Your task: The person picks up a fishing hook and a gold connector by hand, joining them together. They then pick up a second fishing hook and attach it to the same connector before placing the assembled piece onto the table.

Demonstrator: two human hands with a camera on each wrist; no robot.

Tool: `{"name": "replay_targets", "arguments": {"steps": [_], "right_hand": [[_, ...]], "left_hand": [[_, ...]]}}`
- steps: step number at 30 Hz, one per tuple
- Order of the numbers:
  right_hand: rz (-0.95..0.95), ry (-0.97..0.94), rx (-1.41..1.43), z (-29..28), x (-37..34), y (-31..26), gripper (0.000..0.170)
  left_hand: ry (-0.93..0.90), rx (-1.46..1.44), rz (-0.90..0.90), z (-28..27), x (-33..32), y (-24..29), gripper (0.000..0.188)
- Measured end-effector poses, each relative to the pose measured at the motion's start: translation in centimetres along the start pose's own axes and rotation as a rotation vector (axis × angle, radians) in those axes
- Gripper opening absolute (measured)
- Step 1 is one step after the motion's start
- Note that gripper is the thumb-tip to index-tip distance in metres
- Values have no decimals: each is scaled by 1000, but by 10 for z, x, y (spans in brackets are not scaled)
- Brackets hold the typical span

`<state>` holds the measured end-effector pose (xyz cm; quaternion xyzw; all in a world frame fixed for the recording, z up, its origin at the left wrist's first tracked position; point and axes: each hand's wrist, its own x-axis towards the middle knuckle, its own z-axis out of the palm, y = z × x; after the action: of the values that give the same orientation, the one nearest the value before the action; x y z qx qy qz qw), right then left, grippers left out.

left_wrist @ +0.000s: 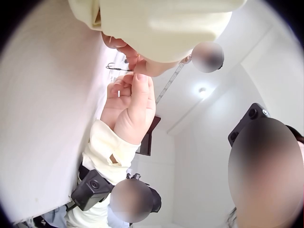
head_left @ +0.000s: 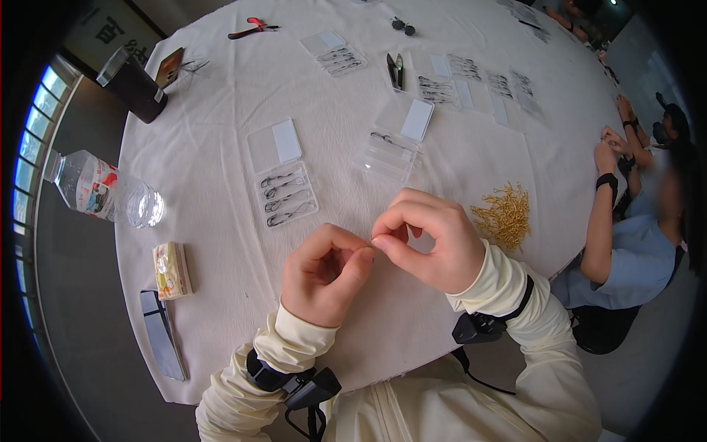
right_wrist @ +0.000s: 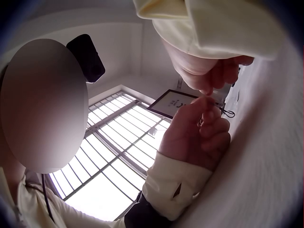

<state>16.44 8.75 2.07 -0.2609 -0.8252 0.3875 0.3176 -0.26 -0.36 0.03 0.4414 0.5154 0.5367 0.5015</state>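
In the head view my left hand and right hand meet above the table, thumbs and forefingers brought together at the tips. Between those fingertips they pinch a small dark fish hook, whose bends stick out past the fingers in the left wrist view. The right wrist view shows its dark curved end beside the hands; the rest is hidden by fingers. Beyond the hands lie an open clear box with dark hooks in its compartments and another clear box with a few dark pieces.
A pile of gold metal pieces lies right of my right hand. At left are a water bottle, a tissue pack and a dark tumbler. Pliers and more hook boxes lie farther back. Another person sits at right.
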Motion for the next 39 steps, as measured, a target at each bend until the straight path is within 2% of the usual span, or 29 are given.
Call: {"name": "replay_targets", "arguments": {"steps": [11,13,19,26,29,31,35,37,39], "right_hand": [[-25,-22,32,0,1,1,8],[-133,-8,118,3,2,4,9],[-60,-105,322,6,-1,11,8],[-20,-140,404,8,-2,16,5],[56,-152,517,5,-2,17,6],[267,-136,712,2,-2,14,9],[266,-44,689,-3,1,12,14],[490,-241,584,-12,0,13,22],[561,-283,673,-9,1,9,25]], "left_hand": [[56,-156,26,-2,1,-2,3],[53,-116,47,0,2,-5,2],[31,-95,26,-1,1,-5,5],[12,-31,63,2,1,-4,7],[67,-53,-28,3,0,2,7],[39,-134,-79,-2,0,4,7],[14,-300,-170,-10,3,5,10],[16,-326,-134,-12,2,6,9],[14,-353,-101,-14,2,6,9]]}}
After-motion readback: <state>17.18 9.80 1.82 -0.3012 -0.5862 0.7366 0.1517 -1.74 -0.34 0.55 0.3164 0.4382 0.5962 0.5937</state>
